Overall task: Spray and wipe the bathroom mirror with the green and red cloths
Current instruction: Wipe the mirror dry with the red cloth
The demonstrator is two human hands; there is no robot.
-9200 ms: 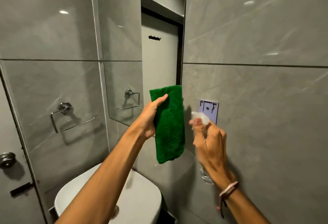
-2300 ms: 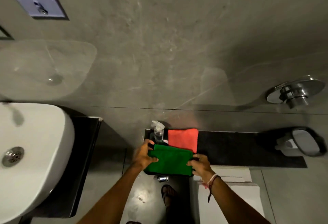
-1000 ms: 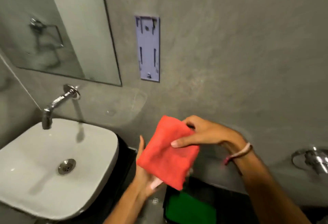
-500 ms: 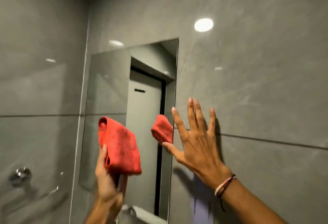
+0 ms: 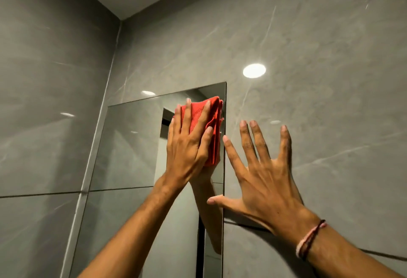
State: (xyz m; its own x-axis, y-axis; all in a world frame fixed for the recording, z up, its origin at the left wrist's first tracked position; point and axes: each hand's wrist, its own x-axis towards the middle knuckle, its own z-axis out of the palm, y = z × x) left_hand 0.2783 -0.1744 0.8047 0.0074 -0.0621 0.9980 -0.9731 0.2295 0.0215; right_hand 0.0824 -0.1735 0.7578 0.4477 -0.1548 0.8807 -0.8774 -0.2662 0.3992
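Item, mirror [image 5: 132,145]: fixed to the grey tiled wall [image 5: 308,101]. Item, red cloth [image 5: 206,121]: folded, at the mirror's upper right corner, where our left hand [image 5: 187,145] presses it flat with fingers spread. Item, right hand [image 5: 262,178]: open, empty, splayed against the wall beside the mirror's edge, cord bracelet [image 5: 308,241] at the wrist.

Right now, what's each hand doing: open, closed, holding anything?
Left hand: open and flat, pressing the red cloth against the mirror.
Right hand: open, fingers spread, holding nothing.
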